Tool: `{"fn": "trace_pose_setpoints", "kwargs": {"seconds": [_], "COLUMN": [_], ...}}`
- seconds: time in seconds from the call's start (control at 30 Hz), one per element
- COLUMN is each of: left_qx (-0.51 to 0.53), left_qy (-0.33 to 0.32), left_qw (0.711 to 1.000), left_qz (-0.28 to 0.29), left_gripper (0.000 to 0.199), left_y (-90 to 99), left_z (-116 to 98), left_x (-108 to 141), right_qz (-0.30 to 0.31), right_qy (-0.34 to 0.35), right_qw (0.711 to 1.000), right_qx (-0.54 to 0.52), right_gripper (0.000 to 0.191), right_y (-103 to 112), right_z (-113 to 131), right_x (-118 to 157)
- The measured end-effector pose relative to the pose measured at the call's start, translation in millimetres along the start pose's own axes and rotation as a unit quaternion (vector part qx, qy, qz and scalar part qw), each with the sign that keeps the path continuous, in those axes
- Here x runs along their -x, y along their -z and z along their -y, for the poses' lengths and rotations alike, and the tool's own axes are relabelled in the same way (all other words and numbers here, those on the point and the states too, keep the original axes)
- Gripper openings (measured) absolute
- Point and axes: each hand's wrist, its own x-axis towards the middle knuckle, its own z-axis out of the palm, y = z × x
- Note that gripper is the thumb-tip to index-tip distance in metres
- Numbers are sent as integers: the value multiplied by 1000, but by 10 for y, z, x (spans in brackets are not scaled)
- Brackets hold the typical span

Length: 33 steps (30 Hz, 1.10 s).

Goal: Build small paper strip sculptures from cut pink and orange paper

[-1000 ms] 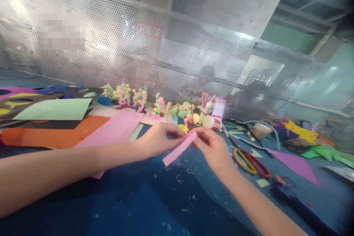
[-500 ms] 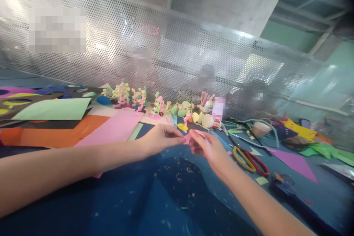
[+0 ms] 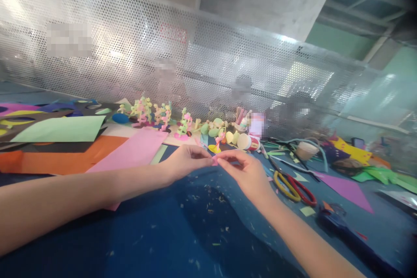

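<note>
A small pink paper piece (image 3: 215,161) is pinched between the fingertips of both hands above the blue table. My left hand (image 3: 187,163) holds its left side, fingers closed. From the right, my right hand (image 3: 244,171) grips it between thumb and forefinger. Most of the piece is hidden by the fingers. Just behind the hands stands a small pink figure on a yellow round base (image 3: 214,148). A white jar with a red label (image 3: 248,142) lies on its side behind my right hand.
Pink (image 3: 130,150), green (image 3: 61,129) and orange (image 3: 71,155) sheets lie left. Small paper figures (image 3: 142,110) stand behind. Scissors with yellow and red handles (image 3: 295,187), a dark blue tool (image 3: 352,236) and a purple sheet (image 3: 345,191) lie right. A perforated screen (image 3: 202,61) rises behind.
My right hand has shifted slightly left and turned, its fingertips now meeting those of my left hand at the pink piece. Less of the piece shows. My left hand has barely moved.
</note>
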Motion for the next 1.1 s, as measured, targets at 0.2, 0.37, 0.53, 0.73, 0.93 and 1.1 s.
{"fn": "trace_pose_setpoints", "kwargs": {"seconds": [0.2, 0.37, 0.53, 0.73, 0.93, 1.1], "left_qx": [-40, -90, -123, -88, 35, 52], "left_qy": [-42, -77, -85, -41, 8, 5], "left_qw": [998, 993, 989, 993, 989, 992], "left_qz": [3, -14, -4, 71, 144, 119], "left_gripper": [24, 19, 20, 23, 22, 19], "left_y": [-13, -8, -4, 93, 184, 162], "left_z": [-14, -60, -75, -44, -88, -62], "left_x": [-3, 19, 27, -64, -100, -100], "right_qz": [-10, 9, 26, 71, 68, 54], "right_qy": [-8, -20, -48, -120, -174, -182], "right_qw": [999, 1000, 998, 989, 971, 954], "right_qx": [31, 5, -14, -51, -149, -232], "right_gripper": [12, 12, 13, 17, 21, 26], "right_y": [-25, -9, 19, 20, -6, -27], "right_z": [-18, -52, -71, -6, 27, 113], "right_x": [22, 4, -18, -4, 19, 33]}}
